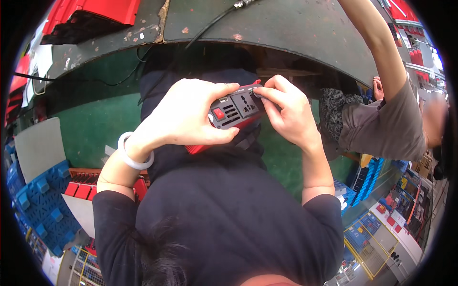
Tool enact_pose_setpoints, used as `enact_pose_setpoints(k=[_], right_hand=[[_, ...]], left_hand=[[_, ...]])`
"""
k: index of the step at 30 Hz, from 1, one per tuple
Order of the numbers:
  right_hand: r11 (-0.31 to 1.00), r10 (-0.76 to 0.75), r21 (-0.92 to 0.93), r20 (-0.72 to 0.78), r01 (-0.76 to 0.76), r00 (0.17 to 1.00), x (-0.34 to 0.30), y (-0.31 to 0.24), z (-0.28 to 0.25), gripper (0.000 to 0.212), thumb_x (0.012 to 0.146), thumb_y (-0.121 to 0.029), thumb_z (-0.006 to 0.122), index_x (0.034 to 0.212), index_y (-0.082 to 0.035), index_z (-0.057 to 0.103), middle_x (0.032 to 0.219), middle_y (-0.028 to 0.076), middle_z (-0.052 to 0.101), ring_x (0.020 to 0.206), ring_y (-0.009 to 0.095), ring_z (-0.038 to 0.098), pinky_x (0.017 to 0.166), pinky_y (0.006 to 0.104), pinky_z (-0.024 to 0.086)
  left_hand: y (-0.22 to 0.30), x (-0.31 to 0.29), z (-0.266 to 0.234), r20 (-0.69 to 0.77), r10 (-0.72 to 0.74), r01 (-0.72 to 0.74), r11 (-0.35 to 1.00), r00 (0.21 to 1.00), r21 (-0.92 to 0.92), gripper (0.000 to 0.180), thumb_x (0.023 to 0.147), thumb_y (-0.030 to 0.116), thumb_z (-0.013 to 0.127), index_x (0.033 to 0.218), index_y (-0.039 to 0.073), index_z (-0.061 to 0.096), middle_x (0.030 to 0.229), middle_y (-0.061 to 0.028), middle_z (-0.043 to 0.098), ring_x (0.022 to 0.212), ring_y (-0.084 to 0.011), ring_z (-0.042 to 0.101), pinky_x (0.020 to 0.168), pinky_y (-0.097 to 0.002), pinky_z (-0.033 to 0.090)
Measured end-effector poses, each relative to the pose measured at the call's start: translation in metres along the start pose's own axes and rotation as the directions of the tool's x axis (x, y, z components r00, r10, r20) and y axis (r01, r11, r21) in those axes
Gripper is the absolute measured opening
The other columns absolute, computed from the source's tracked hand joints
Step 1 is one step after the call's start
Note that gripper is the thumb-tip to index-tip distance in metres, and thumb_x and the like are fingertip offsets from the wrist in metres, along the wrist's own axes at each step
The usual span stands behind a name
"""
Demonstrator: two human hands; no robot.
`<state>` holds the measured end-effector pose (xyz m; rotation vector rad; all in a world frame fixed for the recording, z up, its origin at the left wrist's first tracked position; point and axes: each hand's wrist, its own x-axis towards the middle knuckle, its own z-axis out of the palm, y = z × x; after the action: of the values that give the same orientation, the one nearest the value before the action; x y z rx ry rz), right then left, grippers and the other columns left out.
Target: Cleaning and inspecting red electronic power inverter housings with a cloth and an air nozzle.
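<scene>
Counter [305, 24]: dark top, pretty scuffed, running along in front of the person; everything below is placed off it
Device [236, 110]: a red box with a grey end panel, being held up off the counter, just on the person's side of it
Panel stuff: a red switch [218, 113], some slots [230, 115] and a socket [246, 105] are showing, facing away from the counter
Left hand [183, 112]: its fingers are gripping the device, one lying along the edge nearer the counter, another along the opposite edge
Right hand [291, 109]: fingers are closing in a pinch on a small dark bit [258, 92] at the device's right end; kinda too tiny to say what it is
Bangle [125, 151]: white, sitting on the left wrist, on the person's side of the counter
Red casings [102, 14]: resting on the counter's left part
Cable [210, 27]: black, lying across the counter and hanging over its near edge
Coworker [386, 119]: in a grey top, standing by the counter's right end, one arm stretching over it
Pallet [47, 209]: blue plastic, sitting left of the counter, well apart from it
Floor [86, 105]: green, showing below the counter
</scene>
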<state>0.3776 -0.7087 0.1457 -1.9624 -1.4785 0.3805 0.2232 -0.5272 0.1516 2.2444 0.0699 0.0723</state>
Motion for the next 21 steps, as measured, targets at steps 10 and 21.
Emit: enact_pose_setpoints(k=[10,21], right_hand=[[0.999,0.038,0.025,-0.016,-0.038,0.999,-0.008,-0.007,0.0,0.023,0.075,0.007,0.062,0.097,0.0,0.066,0.083,0.01,0.057,0.067,0.023,0.057,0.058,0.0301,0.046],[0.996,0.055,0.069,-0.045,-0.052,0.997,-0.007,-0.005,0.004,0.023,0.076,0.007,0.062,0.097,0.001,0.066,0.082,0.01,0.057,0.066,0.021,0.057,0.057,0.0291,0.046]], left_hand=[[-0.002,-0.002,-0.003,0.013,-0.002,0.002,0.999,1.0,-0.041,0.065,0.059,0.027,0.076,0.115,-0.003,0.061,0.092,-0.0209,0.067,0.083,-0.0311,0.068,0.076,-0.0327,0.053],[-0.003,0.0,-0.006,0.068,-0.021,0.023,0.999,0.997,-0.036,0.068,0.059,0.031,0.077,0.116,-0.002,0.06,0.095,-0.0195,0.068,0.086,-0.0303,0.068,0.079,-0.0323,0.052]])
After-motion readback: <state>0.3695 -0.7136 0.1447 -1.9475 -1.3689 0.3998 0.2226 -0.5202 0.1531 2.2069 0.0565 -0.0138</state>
